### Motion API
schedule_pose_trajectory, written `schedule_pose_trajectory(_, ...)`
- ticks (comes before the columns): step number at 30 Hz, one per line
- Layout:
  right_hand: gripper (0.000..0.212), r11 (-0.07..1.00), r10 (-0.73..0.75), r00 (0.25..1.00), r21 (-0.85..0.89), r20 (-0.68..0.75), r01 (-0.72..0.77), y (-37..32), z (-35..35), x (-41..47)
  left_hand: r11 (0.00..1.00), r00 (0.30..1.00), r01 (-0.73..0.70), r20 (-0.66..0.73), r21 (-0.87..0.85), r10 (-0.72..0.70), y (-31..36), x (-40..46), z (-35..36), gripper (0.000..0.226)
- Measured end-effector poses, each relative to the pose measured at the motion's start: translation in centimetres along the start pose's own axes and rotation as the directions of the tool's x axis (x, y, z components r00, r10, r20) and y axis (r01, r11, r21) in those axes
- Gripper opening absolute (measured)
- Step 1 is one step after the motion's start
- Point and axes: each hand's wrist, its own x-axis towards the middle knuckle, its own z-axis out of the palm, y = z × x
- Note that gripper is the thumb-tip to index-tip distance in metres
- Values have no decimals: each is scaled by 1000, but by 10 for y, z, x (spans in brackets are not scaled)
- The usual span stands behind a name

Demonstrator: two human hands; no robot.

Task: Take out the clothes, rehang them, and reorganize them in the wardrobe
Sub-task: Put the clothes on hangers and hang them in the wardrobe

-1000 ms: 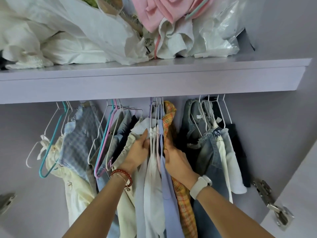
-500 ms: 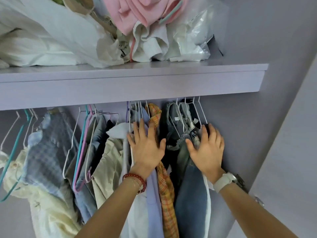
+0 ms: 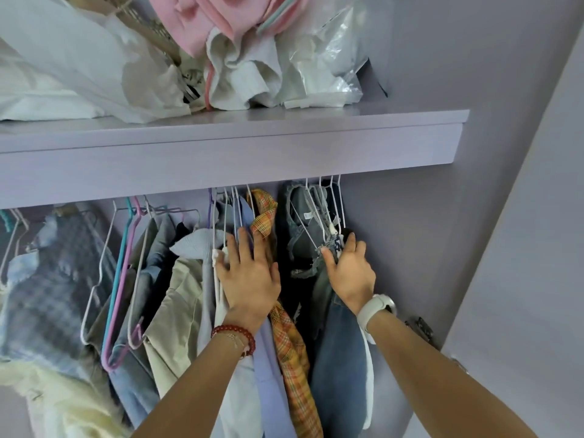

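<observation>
Clothes hang on wire hangers under a lilac shelf (image 3: 234, 153). My left hand (image 3: 249, 276), with straight fingers, presses on the white and pale blue garments (image 3: 268, 384) beside an orange plaid shirt (image 3: 292, 352). My right hand (image 3: 350, 273) lies flat against the denim garments (image 3: 341, 368) at the right end, fingertips by their white hangers (image 3: 319, 213). A dark gap separates the plaid shirt from the denim. Further left hang a beige shirt (image 3: 180, 311), blue shirts and a blue checked garment (image 3: 53, 286).
The shelf carries piled white bags (image 3: 82, 61), pink cloth (image 3: 202, 20) and clear plastic (image 3: 328, 58). Empty teal, pink and white hangers (image 3: 123, 279) hang left of centre. The wardrobe side wall (image 3: 410, 232) and a door hinge (image 3: 420, 327) stand close on the right.
My hands left the middle bunch and spread apart: the left one now presses the pale shirts, the right one moved to the denim. The view shifted rightward.
</observation>
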Motion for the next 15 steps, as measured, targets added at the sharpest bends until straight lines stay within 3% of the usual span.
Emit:
schedule_pose_trajectory(5, 59, 974, 91, 996, 207, 13, -92, -3, 3, 3, 1000, 1000, -3, -5, -4, 3, -3, 0, -1, 65)
schedule_pose_trajectory(11, 42, 945, 226, 970, 263, -88, -197, 2, -3, 6, 1000, 1000, -6, -6, -14, 6, -3, -1, -1, 64)
schedule_pose_trajectory(15, 44, 957, 214, 973, 218, -83, -192, 5, -7, 7, 1000, 1000, -11, 1, -6, 11, -4, -2, -1, 65)
